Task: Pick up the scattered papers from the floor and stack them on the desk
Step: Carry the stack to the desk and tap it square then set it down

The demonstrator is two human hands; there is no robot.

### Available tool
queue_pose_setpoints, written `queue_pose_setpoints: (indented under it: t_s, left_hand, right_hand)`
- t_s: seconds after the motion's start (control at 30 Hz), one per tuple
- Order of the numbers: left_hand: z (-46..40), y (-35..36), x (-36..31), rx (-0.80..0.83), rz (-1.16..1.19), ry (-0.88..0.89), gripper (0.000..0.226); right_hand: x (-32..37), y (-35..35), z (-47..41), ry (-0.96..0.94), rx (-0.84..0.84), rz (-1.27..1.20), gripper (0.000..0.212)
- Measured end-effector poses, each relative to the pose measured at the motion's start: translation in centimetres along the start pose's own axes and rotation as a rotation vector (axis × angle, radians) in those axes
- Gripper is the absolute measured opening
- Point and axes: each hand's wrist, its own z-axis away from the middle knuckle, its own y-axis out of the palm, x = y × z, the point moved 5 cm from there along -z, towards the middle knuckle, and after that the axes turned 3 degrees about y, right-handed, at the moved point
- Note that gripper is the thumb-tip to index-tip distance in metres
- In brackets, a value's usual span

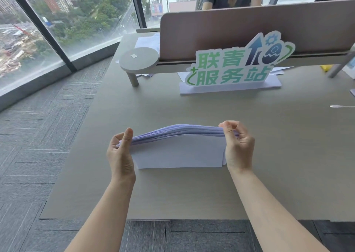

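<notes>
Head view: both hands hold a paper stack upright on the table.
Left hand (pixel 120 153) and right hand (pixel 239 146) pinch the end edges of the paper stack (pixel 178 153), thumbs up, its lower edge resting on the table (pixel 288 155).

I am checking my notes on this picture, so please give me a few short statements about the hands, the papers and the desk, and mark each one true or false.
1. Both hands hold the stack of papers by its short ends. True: the left hand and the right hand each grip one end.
2. The stack lies flat on the carpet. False: it stands on its long edge on the desk.
3. A green-lettered sign stands on the desk beyond the stack. True.
4. A white cable lies across the papers. False: it lies apart, at the desk's right edge of view.
5. The round shelf carries a cup. False: only a small white square shows on it.
</notes>
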Motion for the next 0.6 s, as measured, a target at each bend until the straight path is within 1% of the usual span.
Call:
queue_pose_setpoints:
  t_s: [0.1, 0.17, 0.27, 0.33, 0.4, 0.43, 0.47, 0.57, 0.6]
  left_hand:
    - [0.0, 0.2, 0.0, 0.067, 0.021, 0.003, 0.037]
    - [0.1, 0.4, -0.1, 0.126, 0.015, 0.019, 0.041]
    - [0.4, 0.6, -0.4, 0.23, -0.048, 0.059, 0.059]
    - [0.3, 0.3, 0.0, 0.28, -0.065, 0.055, 0.072]
    - [0.1, -0.2, 0.5, 0.322, -0.091, 0.035, 0.08]
    - [0.0, -0.3, 0.7, 0.337, -0.122, 0.03, 0.081]
    - [-0.1, -0.4, 0.8, 0.342, -0.155, 0.036, 0.076]
    - [-0.4, -0.3, 0.7, 0.301, -0.206, 0.099, 0.048]
    - [-0.5, -0.4, 0.7, 0.292, -0.191, 0.1, 0.045]
  right_hand:
    - [0.1, 0.0, 0.1, -0.025, -0.012, 0.017, 0.019]
    - [0.0, -0.1, 0.2, -0.029, -0.015, 0.018, 0.019]
    - [0.1, -0.2, 0.1, -0.023, -0.027, -0.001, 0.021]
    - [0.2, -0.3, 0.1, -0.032, -0.027, 0.0, 0.02]
    - [0.3, -0.2, 0.2, -0.038, -0.016, -0.001, 0.02]
    - [0.4, -0.1, 0.3, -0.039, -0.014, -0.007, 0.02]
    - [0.6, 0.0, 0.4, -0.041, -0.013, -0.014, 0.019]
    - [0.6, 0.0, 0.6, -0.06, 0.059, -0.073, 0.016]
    - [0.5, 0.0, 0.6, -0.074, 0.109, -0.091, 0.023]
